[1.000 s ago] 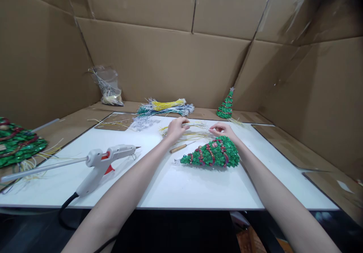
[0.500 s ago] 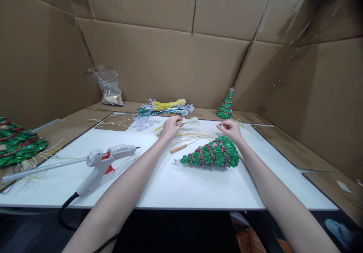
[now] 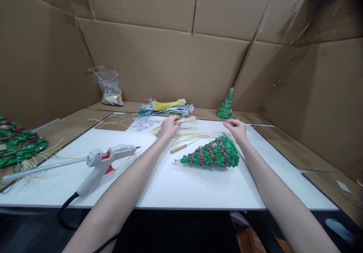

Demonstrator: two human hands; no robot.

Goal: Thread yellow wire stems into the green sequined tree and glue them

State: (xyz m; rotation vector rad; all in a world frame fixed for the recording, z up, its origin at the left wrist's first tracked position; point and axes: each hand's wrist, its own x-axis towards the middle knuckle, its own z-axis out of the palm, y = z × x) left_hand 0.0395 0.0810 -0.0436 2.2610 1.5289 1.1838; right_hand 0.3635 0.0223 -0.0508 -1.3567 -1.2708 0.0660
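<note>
My left hand [image 3: 170, 126] is closed around a bundle of thin white and yellow wires [image 3: 187, 121], whose pale ends stick out to the right of the fingers. More wires trail below it on the white table. My right hand [image 3: 236, 128] is pinched, its fingertips pointing left; anything between them is too fine to make out. Nearest to it, a green tinsel Christmas tree [image 3: 212, 153] with red garland lies on its side, star end toward the left. An awl with a wooden handle [image 3: 178, 148] rests between the tree and my left forearm.
A white hot glue gun [image 3: 96, 166] stands at the left, its cord running off the front edge. Bundled wires [image 3: 167, 105] and a plastic bag [image 3: 110, 88] sit at the back. A small tree [image 3: 225, 105] stands back right, another tree [image 3: 17, 143] far left. Cardboard walls [image 3: 159, 56] surround the table.
My right hand has shifted a little to the right, away from my left hand. My left hand has moved slightly left with the wires. The lying tree, awl and glue gun stay put.
</note>
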